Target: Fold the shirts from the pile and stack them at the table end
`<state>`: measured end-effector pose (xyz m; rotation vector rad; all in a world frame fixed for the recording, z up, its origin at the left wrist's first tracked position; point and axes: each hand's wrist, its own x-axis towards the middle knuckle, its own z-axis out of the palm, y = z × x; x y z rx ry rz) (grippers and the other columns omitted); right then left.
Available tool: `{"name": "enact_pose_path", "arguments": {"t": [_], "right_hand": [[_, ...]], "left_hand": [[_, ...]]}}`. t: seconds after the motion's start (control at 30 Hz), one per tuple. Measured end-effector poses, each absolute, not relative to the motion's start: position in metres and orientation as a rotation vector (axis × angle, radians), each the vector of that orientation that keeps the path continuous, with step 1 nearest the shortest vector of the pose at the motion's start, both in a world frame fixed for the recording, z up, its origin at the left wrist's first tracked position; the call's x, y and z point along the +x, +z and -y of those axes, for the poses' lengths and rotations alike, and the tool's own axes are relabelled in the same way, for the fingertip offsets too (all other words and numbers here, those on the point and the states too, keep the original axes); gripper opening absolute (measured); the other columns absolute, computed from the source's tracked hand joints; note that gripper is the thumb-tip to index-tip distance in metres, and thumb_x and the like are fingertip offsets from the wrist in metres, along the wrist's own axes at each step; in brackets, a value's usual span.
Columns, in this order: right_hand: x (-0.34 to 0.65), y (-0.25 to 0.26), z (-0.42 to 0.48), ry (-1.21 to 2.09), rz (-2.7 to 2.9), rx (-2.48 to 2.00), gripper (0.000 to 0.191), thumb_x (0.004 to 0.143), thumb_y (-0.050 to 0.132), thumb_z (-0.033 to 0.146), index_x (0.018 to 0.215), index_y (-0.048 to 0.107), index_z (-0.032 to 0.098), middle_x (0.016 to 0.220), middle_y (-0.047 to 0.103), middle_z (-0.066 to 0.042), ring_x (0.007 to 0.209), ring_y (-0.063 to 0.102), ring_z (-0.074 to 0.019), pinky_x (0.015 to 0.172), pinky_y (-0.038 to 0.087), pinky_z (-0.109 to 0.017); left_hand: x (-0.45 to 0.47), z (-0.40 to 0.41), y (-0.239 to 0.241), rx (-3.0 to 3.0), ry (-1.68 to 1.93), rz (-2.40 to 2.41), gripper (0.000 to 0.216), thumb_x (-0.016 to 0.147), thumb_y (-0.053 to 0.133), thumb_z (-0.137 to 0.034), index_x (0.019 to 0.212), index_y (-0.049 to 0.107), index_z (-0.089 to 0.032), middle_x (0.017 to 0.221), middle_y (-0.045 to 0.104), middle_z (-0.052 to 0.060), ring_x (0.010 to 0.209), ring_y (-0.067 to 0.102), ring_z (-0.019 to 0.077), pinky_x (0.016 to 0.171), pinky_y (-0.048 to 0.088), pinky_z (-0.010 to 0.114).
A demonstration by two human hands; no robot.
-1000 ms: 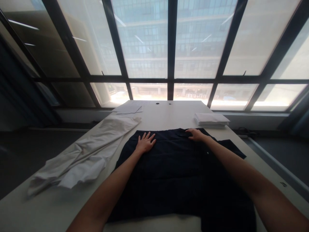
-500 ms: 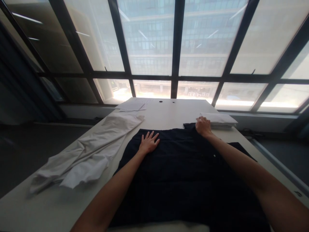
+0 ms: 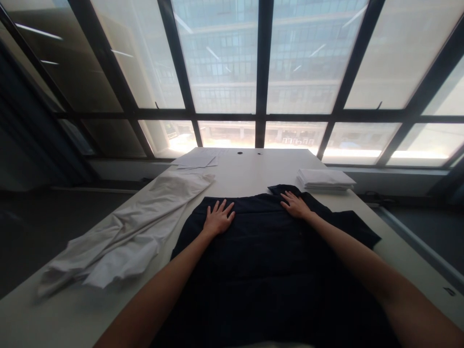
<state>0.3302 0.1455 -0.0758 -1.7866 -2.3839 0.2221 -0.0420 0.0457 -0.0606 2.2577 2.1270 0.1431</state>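
Observation:
A dark navy garment (image 3: 253, 261) lies spread over the near part of the table, its far edge running roughly crosswise. Flat on its upper left part rests my left hand (image 3: 219, 218), fingers spread. My right hand (image 3: 295, 205) also lies on the cloth with fingers apart, close to a bunched flap at the far right corner. Part of the garment sticks out to the right beyond my right forearm. Its near end is dark and partly hidden by my arms, so I cannot tell the exact kind of garment.
The white table (image 3: 250, 174) reaches toward large windows. On the left lies a crumpled pale garment (image 3: 134, 227), with paper sheets (image 3: 197, 160) behind it. A folded white cloth stack (image 3: 325, 179) sits at the far right. A small dark object (image 3: 449, 291) lies near the right edge.
My right hand has let go of the cloth it gripped near the white stack, moved slightly left and nearer, and now lies open on the garment. The left hand stays nearly in place.

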Motion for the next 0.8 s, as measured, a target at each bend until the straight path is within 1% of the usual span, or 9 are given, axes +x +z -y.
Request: {"name": "enact_pose_path", "arguments": {"t": [0.17, 0.27, 0.37, 0.43, 0.47, 0.57, 0.63, 0.7, 0.8], "right_hand": [[0.334, -0.075, -0.162, 0.192, 2.131, -2.084, 0.072, 0.102, 0.023, 0.061, 0.161, 0.030, 0.021, 0.169, 0.018, -0.015, 0.156, 0.010, -0.0331, 0.121, 0.007, -0.061], [0.332, -0.074, -0.167, 0.190, 2.058, -2.122, 0.072, 0.102, 0.023, 0.060, 0.161, 0.030, 0.020, 0.168, 0.021, -0.016, 0.155, 0.012, -0.0337, 0.121, 0.009, -0.061], [0.325, -0.074, -0.159, -0.007, 1.983, -2.069, 0.068, 0.103, 0.024, 0.053, 0.159, 0.035, 0.015, 0.166, 0.027, -0.019, 0.155, 0.014, -0.0337, 0.121, 0.007, -0.061], [0.318, -0.076, -0.148, -0.155, 1.966, -1.987, 0.065, 0.104, 0.024, 0.048, 0.157, 0.038, 0.013, 0.165, 0.027, -0.020, 0.155, 0.013, -0.0327, 0.121, 0.005, -0.060], [0.314, -0.077, -0.141, -0.173, 1.989, -1.952, 0.064, 0.104, 0.024, 0.047, 0.156, 0.039, 0.013, 0.165, 0.027, -0.020, 0.155, 0.013, -0.0321, 0.122, 0.006, -0.059], [0.308, -0.080, -0.123, 0.021, 2.133, -1.916, 0.067, 0.104, 0.025, 0.054, 0.158, 0.037, 0.017, 0.167, 0.024, -0.017, 0.155, 0.014, -0.0314, 0.121, 0.013, -0.058], [0.313, -0.081, -0.118, 0.160, 2.179, -1.942, 0.070, 0.103, 0.025, 0.059, 0.159, 0.035, 0.019, 0.168, 0.023, -0.016, 0.155, 0.015, -0.0308, 0.122, 0.015, -0.057], [0.326, -0.081, -0.117, 0.188, 2.174, -1.978, 0.070, 0.103, 0.025, 0.058, 0.160, 0.033, 0.019, 0.168, 0.021, -0.014, 0.155, 0.015, -0.0295, 0.123, 0.014, -0.054], [0.355, -0.080, -0.122, 0.132, 2.126, -2.040, 0.069, 0.103, 0.024, 0.055, 0.160, 0.033, 0.017, 0.168, 0.023, -0.015, 0.155, 0.016, -0.0296, 0.123, 0.014, -0.051]], "left_hand": [[-0.043, -0.048, -0.062, 2.234, 0.136, -2.158, 0.061, 0.102, 0.026, -0.060, 0.160, 0.029, -0.039, 0.169, 0.019, 0.000, 0.156, 0.013, 0.0346, 0.120, 0.013, 0.066], [-0.043, -0.050, -0.060, 2.221, 0.114, -2.158, 0.062, 0.102, 0.025, -0.061, 0.160, 0.029, -0.039, 0.169, 0.018, -0.001, 0.156, 0.012, 0.0343, 0.120, 0.013, 0.066], [-0.044, -0.052, -0.059, 2.218, 0.108, -2.156, 0.062, 0.102, 0.024, -0.061, 0.160, 0.029, -0.039, 0.169, 0.018, 0.000, 0.156, 0.012, 0.0341, 0.120, 0.013, 0.066], [-0.045, -0.054, -0.059, 2.217, 0.109, -2.153, 0.062, 0.102, 0.024, -0.061, 0.160, 0.029, -0.039, 0.169, 0.018, 0.000, 0.156, 0.012, 0.0340, 0.120, 0.013, 0.067], [-0.046, -0.056, -0.059, 2.219, 0.110, -2.149, 0.062, 0.102, 0.024, -0.061, 0.160, 0.029, -0.039, 0.169, 0.018, 0.000, 0.156, 0.012, 0.0340, 0.120, 0.013, 0.067], [-0.049, -0.063, -0.059, 2.234, 0.107, -2.130, 0.063, 0.102, 0.024, -0.061, 0.160, 0.029, -0.038, 0.170, 0.018, 0.000, 0.156, 0.012, 0.0342, 0.120, 0.013, 0.067], [-0.051, -0.068, -0.059, 2.244, 0.102, -2.117, 0.063, 0.102, 0.025, -0.061, 0.160, 0.028, -0.038, 0.170, 0.017, 0.000, 0.156, 0.011, 0.0338, 0.120, 0.012, 0.066], [-0.053, -0.073, -0.059, 2.247, 0.095, -2.106, 0.063, 0.101, 0.025, -0.061, 0.160, 0.027, -0.038, 0.170, 0.017, -0.001, 0.156, 0.011, 0.0331, 0.120, 0.012, 0.066], [-0.055, -0.076, -0.059, 2.253, 0.089, -2.089, 0.064, 0.101, 0.025, -0.061, 0.161, 0.027, -0.038, 0.170, 0.016, -0.001, 0.156, 0.011, 0.0327, 0.121, 0.012, 0.065]]}}
